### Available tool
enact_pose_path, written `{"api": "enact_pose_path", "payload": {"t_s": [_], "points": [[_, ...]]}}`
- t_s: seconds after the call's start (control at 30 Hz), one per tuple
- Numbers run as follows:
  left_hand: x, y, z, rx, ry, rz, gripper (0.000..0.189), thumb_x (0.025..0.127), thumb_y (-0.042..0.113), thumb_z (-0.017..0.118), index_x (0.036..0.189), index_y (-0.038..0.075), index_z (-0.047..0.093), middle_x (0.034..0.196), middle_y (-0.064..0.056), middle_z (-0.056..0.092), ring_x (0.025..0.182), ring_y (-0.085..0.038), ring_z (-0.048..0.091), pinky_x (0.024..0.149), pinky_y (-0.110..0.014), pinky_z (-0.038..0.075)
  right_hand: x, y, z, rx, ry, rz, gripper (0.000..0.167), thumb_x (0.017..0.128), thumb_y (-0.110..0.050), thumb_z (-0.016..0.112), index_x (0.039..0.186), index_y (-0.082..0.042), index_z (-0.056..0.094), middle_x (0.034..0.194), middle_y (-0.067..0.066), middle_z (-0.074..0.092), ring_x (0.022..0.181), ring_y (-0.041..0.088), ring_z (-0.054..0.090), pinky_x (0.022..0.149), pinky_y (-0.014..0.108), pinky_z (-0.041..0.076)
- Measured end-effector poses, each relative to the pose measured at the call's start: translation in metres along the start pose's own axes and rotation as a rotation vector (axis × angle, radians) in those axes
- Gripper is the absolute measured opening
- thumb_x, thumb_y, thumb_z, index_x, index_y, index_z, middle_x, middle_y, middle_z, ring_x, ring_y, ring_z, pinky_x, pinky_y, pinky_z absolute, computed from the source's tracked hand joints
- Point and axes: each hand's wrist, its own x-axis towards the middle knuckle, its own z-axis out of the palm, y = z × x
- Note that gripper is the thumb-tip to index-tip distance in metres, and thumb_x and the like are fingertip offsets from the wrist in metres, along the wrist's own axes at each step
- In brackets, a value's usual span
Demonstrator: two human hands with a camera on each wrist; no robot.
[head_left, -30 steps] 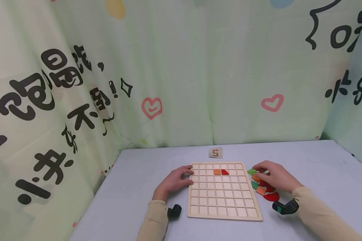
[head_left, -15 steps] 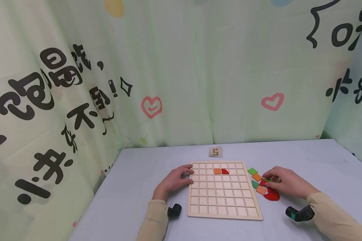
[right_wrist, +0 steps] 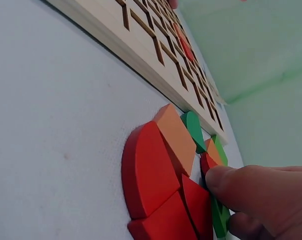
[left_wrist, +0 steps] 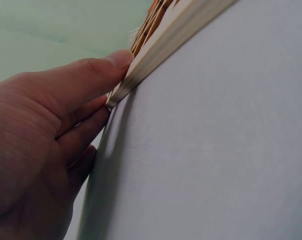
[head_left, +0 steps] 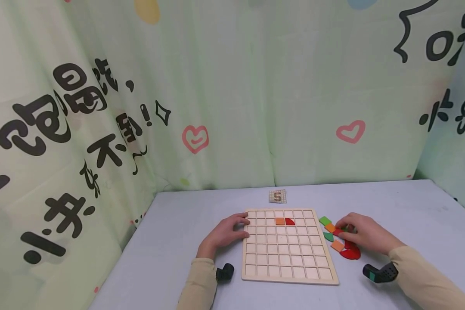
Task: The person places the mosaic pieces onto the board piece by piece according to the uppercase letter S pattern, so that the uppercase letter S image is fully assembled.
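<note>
A square wooden grid board point(head_left: 289, 282) lies on the table, with an orange square point(head_left: 280, 221) and a red quarter-round piece point(head_left: 289, 221) side by side in its upper cells. My left hand point(head_left: 226, 232) rests at the board's left rim; its thumb and fingertips touch the edge near the far corner. Right of the board, my right hand point(head_left: 366, 232) reaches into a cluster of loose pieces. Its thumb and fingers pinch a red piece point(right_wrist: 206, 163), partly hidden by the thumb. Against the fingers lies a green piece point(right_wrist: 219, 219).
Around the right hand lie a light green square point(head_left: 325, 220), an orange piece point(head_left: 330, 228), a dark green piece point(head_left: 328, 237), an orange square point(head_left: 337, 246) and red pieces point(head_left: 350, 254). A small printed pattern card point(head_left: 277, 196) lies beyond the board. A curtain point(head_left: 232, 94) hangs behind the table.
My right hand has drawn back rightward from the light green and orange squares to the red piece, which has shifted slightly away from me. The left hand stays at the board's rim.
</note>
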Motion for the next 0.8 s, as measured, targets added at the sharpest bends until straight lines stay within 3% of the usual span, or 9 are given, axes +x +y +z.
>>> {"api": "enact_pose_path", "payload": {"t_s": [0.37,0.57,0.8], "points": [[0.0,0.001,0.0,0.008,0.002,-0.004,0.037,0.092,0.023,0.072,0.125,0.007,0.067,0.153,-0.006,0.05,0.145,-0.028,0.041,0.12,-0.046,0.034,0.011,0.001,0.0,-0.016,0.049,0.111,0.035,0.086,-0.028,0.078,0.099,0.003,0.066,0.082,0.005,0.06,0.076,0.019,0.052,0.063,0.029,0.048],[-0.001,0.002,0.002,-0.003,0.0,-0.019,0.036,0.092,0.023,0.072,0.124,0.007,0.067,0.153,-0.006,0.049,0.146,-0.028,0.041,0.12,-0.047,0.034,0.011,0.006,-0.002,-0.025,-0.002,0.045,0.046,0.085,-0.024,0.078,0.117,0.005,0.065,0.101,0.01,0.066,0.084,0.018,0.055,0.067,0.029,0.052],[0.0,0.001,0.001,0.003,0.003,-0.009,0.036,0.092,0.022,0.072,0.124,0.007,0.067,0.153,-0.007,0.049,0.145,-0.028,0.041,0.12,-0.047,0.035,0.012,0.005,-0.002,-0.018,-0.027,0.022,0.035,0.085,-0.016,0.076,0.114,0.003,0.068,0.095,0.004,0.065,0.082,0.016,0.056,0.068,0.03,0.053]]}}
